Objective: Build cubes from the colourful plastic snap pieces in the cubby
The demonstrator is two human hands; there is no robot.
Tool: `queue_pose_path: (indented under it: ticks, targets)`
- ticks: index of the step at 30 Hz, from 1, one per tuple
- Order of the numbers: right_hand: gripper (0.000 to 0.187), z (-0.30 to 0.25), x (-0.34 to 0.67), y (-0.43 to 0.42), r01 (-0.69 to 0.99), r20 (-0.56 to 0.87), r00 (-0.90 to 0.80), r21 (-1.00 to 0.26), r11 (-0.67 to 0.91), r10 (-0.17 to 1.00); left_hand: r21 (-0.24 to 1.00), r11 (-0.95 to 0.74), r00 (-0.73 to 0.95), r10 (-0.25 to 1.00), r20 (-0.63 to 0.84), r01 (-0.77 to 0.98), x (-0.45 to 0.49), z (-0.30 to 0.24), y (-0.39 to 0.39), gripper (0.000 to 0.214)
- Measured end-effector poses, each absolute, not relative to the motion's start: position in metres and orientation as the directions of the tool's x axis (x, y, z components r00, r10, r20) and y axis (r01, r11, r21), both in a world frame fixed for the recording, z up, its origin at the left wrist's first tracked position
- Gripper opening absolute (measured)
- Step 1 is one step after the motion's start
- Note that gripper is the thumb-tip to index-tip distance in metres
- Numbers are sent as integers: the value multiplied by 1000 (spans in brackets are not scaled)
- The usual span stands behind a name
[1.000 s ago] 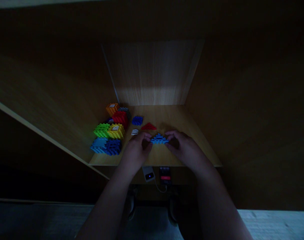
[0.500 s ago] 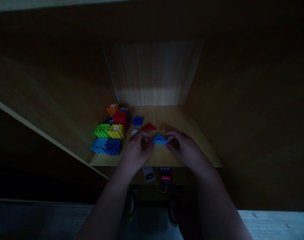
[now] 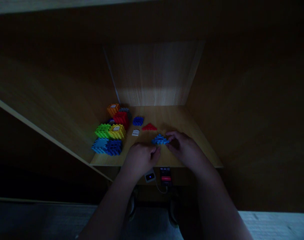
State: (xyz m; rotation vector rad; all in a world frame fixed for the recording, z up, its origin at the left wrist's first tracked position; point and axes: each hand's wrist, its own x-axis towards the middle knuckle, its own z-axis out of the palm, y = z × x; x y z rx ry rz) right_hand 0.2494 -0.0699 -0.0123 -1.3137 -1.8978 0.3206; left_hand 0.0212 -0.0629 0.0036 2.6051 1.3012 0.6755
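A light-blue notched triangular building piece (image 3: 160, 139) lies over the wooden shelf in front of me. My right hand (image 3: 180, 143) pinches its right corner between thumb and fingers. My left hand (image 3: 142, 156) is closed just below and left of the piece, its fingers curled under and the thumb pointing toward the piece. The inside of that hand is hidden. Behind the blue piece lies a red triangular piece (image 3: 149, 127). A small white piece (image 3: 135, 132) and a dark-blue notched piece (image 3: 138, 121) are to its left.
Stacks of notched pieces stand along the left wall: yellow (image 3: 117, 131), green (image 3: 102, 130), red (image 3: 121, 118), orange (image 3: 113, 109), light blue (image 3: 100, 145) and dark blue (image 3: 114, 147). Below the shelf edge are a phone (image 3: 165, 176) and a cabled white device (image 3: 150, 176). Wooden panels enclose the shelf.
My left hand has come off the blue triangle's left corner, moved toward me and curled its fingers. The white piece is now uncovered. My right hand stays at the right corner.
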Motion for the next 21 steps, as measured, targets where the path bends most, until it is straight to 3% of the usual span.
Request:
queue_pose_path:
  ticks: [15,21]
  targets:
    - [32,-10,246,-71,700,450,-151,-580,417,880,274,-614,530,784,324,741,21,3,-63,43]
    - [31,-7,238,-72,748,426,-100,-564,351,899,189,-662,589,739,326,725,22,6,-69,47]
